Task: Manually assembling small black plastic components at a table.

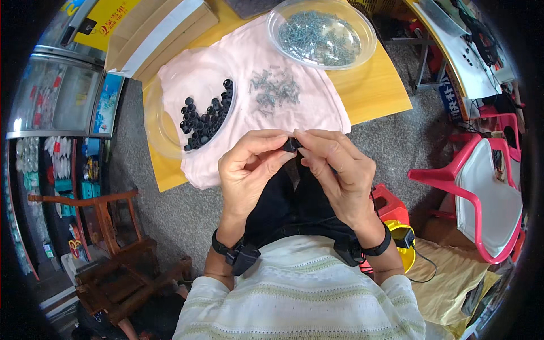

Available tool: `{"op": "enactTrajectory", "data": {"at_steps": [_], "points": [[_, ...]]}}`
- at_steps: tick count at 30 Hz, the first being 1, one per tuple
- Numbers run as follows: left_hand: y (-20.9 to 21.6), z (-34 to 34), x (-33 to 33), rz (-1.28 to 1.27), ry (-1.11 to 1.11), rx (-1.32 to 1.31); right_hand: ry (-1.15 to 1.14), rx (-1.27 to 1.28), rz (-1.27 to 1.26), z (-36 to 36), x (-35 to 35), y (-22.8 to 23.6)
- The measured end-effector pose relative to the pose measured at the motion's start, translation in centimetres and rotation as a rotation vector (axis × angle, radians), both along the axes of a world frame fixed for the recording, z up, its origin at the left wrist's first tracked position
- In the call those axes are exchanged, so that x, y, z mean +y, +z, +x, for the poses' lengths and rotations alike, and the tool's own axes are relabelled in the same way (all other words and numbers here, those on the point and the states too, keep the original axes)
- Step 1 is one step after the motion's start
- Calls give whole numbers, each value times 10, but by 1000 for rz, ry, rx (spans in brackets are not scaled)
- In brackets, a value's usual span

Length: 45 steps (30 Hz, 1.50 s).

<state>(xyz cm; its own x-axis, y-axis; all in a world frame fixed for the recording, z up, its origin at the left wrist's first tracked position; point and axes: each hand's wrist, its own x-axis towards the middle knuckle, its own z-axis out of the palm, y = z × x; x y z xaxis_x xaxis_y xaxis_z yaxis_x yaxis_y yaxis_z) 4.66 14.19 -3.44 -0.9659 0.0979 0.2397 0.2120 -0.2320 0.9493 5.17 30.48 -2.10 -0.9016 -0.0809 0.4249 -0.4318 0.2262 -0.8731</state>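
Note:
My left hand (pixel 249 170) and my right hand (pixel 340 173) meet above my lap, near the table's front edge. Between their fingertips they pinch a small black plastic part (pixel 291 145); the fingers cover much of it. Ahead on the left, a clear round tub (pixel 154 127) holds many similar black parts (pixel 205 122), gathered toward its right side. Right of the tub, a loose heap of small silvery screws (pixel 275 90) lies on a pink cloth (pixel 309 102). Farther back, a clear oval tub (pixel 368 48) contains many more screws (pixel 317 34).
The cloth covers part of a yellow table (pixel 391 90). At its far left stands a cardboard box (pixel 153 37). A wooden chair (pixel 107 226) is on my left, and a pink chair with a white seat (pixel 481 192) on my right. A yellow bucket (pixel 407 258) sits beside my right forearm.

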Motion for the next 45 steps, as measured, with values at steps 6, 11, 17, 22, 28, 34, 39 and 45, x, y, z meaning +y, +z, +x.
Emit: {"op": "enactTrajectory", "data": {"at_steps": [6,11,17,22,28,34,39,45], "points": [[-3,-3,0,4,-5,15,42,-197,-201,-6,-1,-1],[-3,-6,-1,-32,-7,25,73,-220,-309,-10,0,-4],[-4,-2,1,100,12,-123,-17,26,34,-6,-4,-3],[-5,-2,4,207,7,-162,-34,94,116,-8,-5,-6],[-4,2,11,256,47,-248,-38,159,177,-10,-4,-10],[-5,5,16,323,63,-324,-44,211,204,-13,0,-12],[1,5,23,401,71,-421,-61,241,212,-14,1,-11],[-1,11,31,394,73,-385,-147,340,255,-5,2,-14]]}}
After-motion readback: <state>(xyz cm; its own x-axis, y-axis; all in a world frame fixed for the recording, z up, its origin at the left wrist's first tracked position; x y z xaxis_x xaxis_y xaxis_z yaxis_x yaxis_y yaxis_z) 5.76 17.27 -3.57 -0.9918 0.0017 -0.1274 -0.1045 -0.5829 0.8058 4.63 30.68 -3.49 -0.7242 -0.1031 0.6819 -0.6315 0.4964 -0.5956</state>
